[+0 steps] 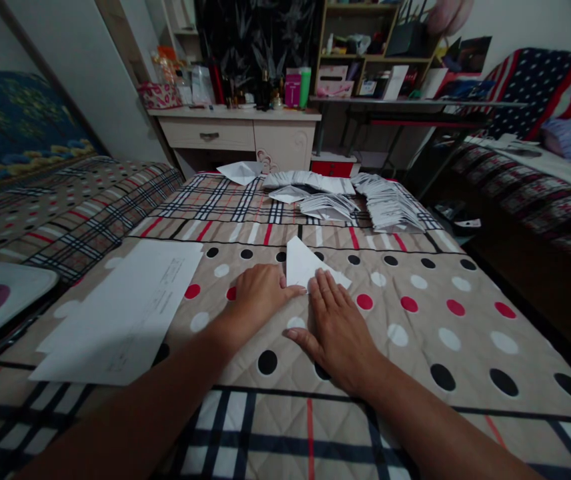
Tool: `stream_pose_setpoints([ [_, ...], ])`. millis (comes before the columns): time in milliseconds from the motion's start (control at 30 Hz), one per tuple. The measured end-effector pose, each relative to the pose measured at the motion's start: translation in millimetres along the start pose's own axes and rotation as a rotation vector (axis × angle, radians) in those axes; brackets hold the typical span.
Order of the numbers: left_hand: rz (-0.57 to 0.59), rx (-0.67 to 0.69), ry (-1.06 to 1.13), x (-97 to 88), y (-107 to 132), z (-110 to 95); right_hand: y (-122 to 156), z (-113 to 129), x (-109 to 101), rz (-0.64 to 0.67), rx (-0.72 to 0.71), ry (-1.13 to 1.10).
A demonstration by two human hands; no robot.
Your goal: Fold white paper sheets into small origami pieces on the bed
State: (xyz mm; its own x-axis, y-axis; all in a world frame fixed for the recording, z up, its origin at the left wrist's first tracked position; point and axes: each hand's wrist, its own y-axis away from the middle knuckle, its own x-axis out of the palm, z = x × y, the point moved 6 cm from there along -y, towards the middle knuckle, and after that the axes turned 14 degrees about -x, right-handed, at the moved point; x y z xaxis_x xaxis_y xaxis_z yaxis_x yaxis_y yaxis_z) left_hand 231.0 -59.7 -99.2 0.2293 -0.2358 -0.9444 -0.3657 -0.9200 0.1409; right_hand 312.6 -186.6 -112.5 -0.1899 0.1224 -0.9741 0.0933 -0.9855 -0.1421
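Note:
A small folded piece of white paper (299,261) lies on the bedspread before me, with a pointed top and a slanting right edge. My left hand (259,291) rests at its left side, fingers bent and thumb stretched to the lower edge of the paper. Flat on the lower right of the paper lies my right hand (336,323), its fingers extended and its thumb apart. Both hands press down without gripping the paper. Left of my left forearm is a stack of white sheets (130,300), some faintly printed.
Toward the far end of the bed are a pile of folded papers (390,203), another folded bundle (329,207) and a single folded paper (240,172). A white object with a purple patch (15,293) sits at the left. Behind stands a white cabinet (225,132).

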Motion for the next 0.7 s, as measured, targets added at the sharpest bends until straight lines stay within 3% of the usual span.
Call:
stream_pose_setpoints([
  [233,-0.109,0.173,0.149,5.7,11.6,-9.6,-0.2,-5.5,-0.3,-0.107,-0.017,-0.101],
  [333,-0.093,0.166,0.204,5.3,6.0,-7.5,2.6,-18.1,-5.2,-0.298,0.013,-0.284],
  [500,-0.082,0.298,0.201,-8.5,-8.7,-7.3,9.0,-50.0,-19.8,-0.735,0.229,-0.707],
  [700,0.048,0.536,0.012,-12.5,-5.5,-12.8,3.4,-65.5,-21.1,-0.877,0.308,-1.028],
])
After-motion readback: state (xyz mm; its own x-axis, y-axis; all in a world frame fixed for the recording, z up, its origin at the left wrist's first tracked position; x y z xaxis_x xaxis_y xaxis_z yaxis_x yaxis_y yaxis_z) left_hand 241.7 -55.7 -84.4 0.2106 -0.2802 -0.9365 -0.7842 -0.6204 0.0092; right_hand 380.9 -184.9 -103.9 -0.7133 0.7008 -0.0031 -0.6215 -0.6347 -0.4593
